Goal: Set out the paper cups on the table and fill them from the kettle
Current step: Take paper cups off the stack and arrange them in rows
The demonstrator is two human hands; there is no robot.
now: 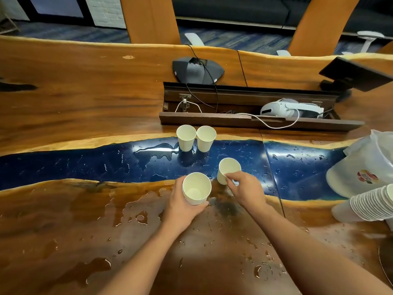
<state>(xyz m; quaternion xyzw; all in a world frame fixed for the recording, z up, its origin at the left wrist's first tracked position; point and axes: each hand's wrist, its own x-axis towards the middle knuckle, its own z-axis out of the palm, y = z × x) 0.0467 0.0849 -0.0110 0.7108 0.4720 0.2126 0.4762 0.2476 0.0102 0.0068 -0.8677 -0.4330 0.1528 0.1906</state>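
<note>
My left hand (180, 201) wraps a short stack of pale paper cups (196, 189), my right hand (244, 190) pinches one tilted cup's (228, 170) rim at two o'clock: light, crushable, slippery on wet wood, so I'd grip walls gently.

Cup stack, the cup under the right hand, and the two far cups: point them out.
Cup stack (371, 204): head view, ribbed rims.
Cup under right hand (228, 167): head view, inner wall.
Two far cups (186, 135): head view, left one's inside.

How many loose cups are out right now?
4: two cups side by side at the back, one in the left hand, one tilted under the right hand. Sleeve stack excluded.
</note>
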